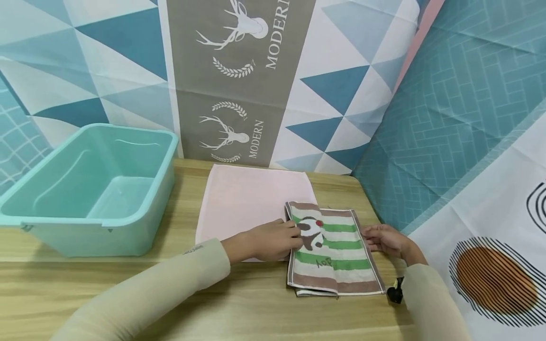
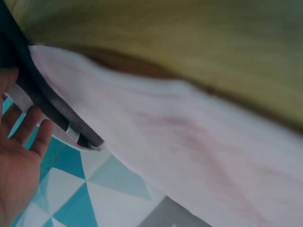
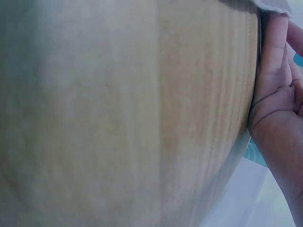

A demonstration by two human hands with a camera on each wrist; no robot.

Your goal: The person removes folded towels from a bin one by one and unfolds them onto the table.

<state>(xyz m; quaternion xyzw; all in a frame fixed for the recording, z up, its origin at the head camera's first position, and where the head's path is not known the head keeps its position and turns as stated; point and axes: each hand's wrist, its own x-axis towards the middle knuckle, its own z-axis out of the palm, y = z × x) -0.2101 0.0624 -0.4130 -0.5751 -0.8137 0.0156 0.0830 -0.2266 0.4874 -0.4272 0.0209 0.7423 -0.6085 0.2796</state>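
A towel (image 1: pixel 347 251) with green, white and brown stripes and a cartoon animal face lies on the table, its left part folded over. My left hand (image 1: pixel 277 240) grips the folded left edge from the left. In the left wrist view, the fingers of the left hand (image 2: pixel 23 146) bend around the towel's dark border (image 2: pixel 71 118). My right hand (image 1: pixel 386 240) pinches the towel's right edge, low over the wood. In the right wrist view, one finger of the right hand (image 3: pixel 277 85) reaches beneath the pale edge of the towel (image 3: pixel 277 4). A pink cloth (image 1: pixel 251 199) lies flat, partly behind the towel.
A mint-green plastic tub (image 1: pixel 155 203) stands on the left of the wooden table (image 1: pixel 239 308). Patterned cloths (image 1: pixel 230 90) hang behind the table and along its right side. A small black object (image 1: pixel 395 291) sits by the right sleeve.
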